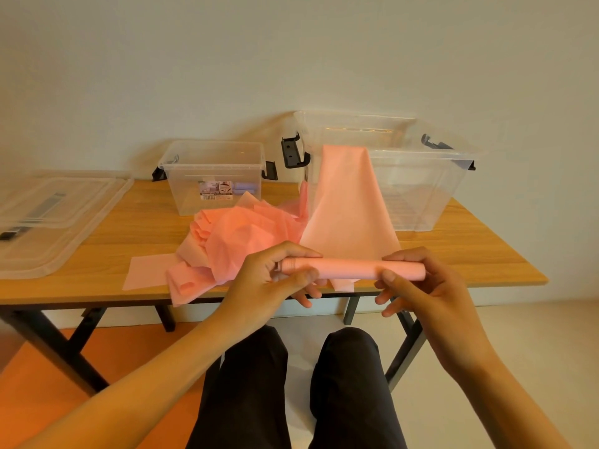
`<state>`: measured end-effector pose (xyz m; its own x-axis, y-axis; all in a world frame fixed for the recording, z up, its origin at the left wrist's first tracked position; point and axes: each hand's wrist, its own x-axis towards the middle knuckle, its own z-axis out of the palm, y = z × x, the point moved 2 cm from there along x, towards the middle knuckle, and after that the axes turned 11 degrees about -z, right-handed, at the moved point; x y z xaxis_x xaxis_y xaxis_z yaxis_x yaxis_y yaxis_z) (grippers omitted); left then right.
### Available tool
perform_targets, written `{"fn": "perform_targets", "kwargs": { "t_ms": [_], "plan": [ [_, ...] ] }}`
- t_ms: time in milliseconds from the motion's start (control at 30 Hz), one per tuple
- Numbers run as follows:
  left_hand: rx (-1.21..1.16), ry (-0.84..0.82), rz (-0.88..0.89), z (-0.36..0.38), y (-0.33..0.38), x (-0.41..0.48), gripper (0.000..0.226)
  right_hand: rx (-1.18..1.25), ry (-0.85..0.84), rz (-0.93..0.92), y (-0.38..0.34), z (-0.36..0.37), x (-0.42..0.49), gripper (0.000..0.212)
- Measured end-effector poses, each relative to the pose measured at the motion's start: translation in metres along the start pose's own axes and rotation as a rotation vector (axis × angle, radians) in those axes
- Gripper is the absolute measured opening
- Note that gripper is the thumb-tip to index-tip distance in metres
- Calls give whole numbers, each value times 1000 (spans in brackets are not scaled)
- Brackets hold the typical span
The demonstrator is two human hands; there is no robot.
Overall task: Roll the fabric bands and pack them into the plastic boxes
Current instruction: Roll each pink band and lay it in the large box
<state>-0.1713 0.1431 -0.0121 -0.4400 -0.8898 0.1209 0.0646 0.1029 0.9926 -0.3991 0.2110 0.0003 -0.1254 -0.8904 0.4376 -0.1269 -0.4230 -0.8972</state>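
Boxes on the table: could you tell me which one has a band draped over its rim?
The larger box, on the right; the smaller box has none.

A single wide-angle view from the person's head looks forward and down. The left hand (272,278), the right hand (421,286) and the rolled band (350,268) they grip sit nearest the lens, with the legs (252,377) below. It faces the table (136,222) squarely from its front edge and takes in the wall (291,59) behind.
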Motion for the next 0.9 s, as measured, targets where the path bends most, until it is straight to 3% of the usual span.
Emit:
{"fn": "perform_targets", "kwargs": {
  "t_ms": [900],
  "plan": [
    [10, 15, -62, 2, -11, 7, 22, 13, -16, 44, 4, -3, 4, 32]
  ]
}}
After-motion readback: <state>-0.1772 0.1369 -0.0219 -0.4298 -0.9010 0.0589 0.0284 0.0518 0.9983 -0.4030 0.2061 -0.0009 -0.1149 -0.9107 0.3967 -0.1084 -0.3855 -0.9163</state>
